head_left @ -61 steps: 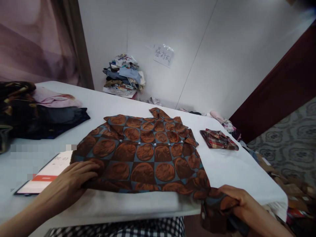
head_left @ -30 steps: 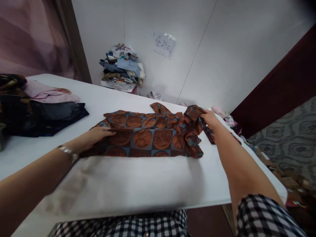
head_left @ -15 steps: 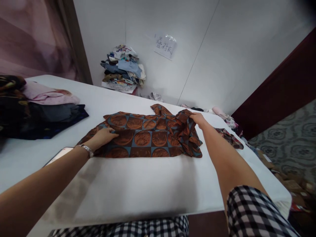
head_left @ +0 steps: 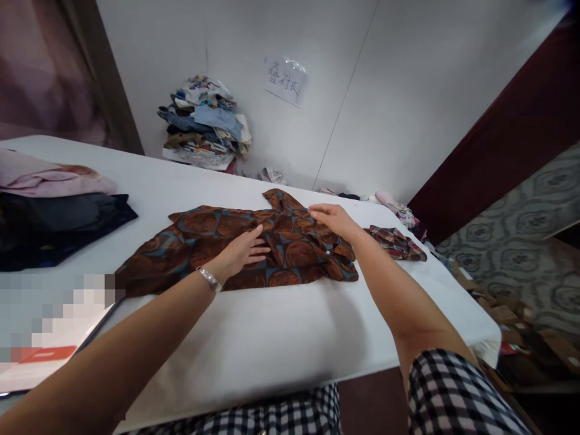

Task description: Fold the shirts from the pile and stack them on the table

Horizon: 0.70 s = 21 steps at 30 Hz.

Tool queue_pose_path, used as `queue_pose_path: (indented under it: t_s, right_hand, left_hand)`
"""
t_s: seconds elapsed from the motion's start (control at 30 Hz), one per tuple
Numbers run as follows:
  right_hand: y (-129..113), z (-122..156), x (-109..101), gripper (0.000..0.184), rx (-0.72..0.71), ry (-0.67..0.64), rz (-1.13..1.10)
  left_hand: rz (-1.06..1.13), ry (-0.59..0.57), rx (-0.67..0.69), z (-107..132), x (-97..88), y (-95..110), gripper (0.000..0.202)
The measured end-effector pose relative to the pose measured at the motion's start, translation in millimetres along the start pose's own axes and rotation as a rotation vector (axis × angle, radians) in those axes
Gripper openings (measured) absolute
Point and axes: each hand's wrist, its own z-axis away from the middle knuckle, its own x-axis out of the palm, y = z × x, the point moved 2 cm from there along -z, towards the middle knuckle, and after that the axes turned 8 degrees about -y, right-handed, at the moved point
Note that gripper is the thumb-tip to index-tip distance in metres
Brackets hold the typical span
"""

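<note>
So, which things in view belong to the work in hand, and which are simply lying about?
In the work:
brown patterned garment
left hand and right hand, over it
white table beneath

Lying about:
folded plaid garment, right
far pile of clothes
pink garment and dark clothes, left
lit device, left, partly hidden

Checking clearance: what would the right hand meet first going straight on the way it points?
Likely the flap at the far edge of the brown patterned shirt. The right hand's height above the cloth is unclear, so it might pass over.
</note>
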Motion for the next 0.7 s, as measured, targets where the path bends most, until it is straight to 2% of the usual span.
queue_pose_path:
  t_s: [0.1,0.2,0.27,0.33,0.4,0.43,0.5,0.6,0.7]
  right_hand:
    - [46,46,-14,0.034,0.154,0.081,0.014]
    - [92,104,-12,0.035,0.210,0.130,0.124]
    - [113,138,-3,0.040,0.169,0.149,0.294]
    - [127,160,7,0.044,0.106,0.163,0.465]
    - [138,169,15,0.041,0.073,0.180,0.580]
    - [142,169,17,0.038,0.072,0.189,0.606]
    - [149,163,17,0.027,0.083,0.221,0.556]
    - [158,150,8,0.017,0.119,0.312,0.373]
    - [167,141,-6,0.025,0.169,0.423,0.265]
  left_hand:
    - [0.018,0.083,-0.092,-12,-8.4,-19,0.037]
    - [-0.228,0.202,-0.034,-16,-14.5,-24,0.029]
    - [-0.431,0.271,0.088,-17,-14.3,-18,0.032]
    - [-0.735,0.248,0.322,-18,-9.5,-8,0.041]
    - [-1.138,0.129,0.559,-21,-1.5,-2,0.054]
    - [-1.317,0.058,0.617,-23,1.7,-1,0.059]
    - [-1.554,-0.045,0.604,-31,4.2,-1,0.056]
    - [-1.690,-0.078,0.561,-45,3.8,8,0.036]
    - [-1.610,0.056,0.527,-53,2.0,37,0.029]
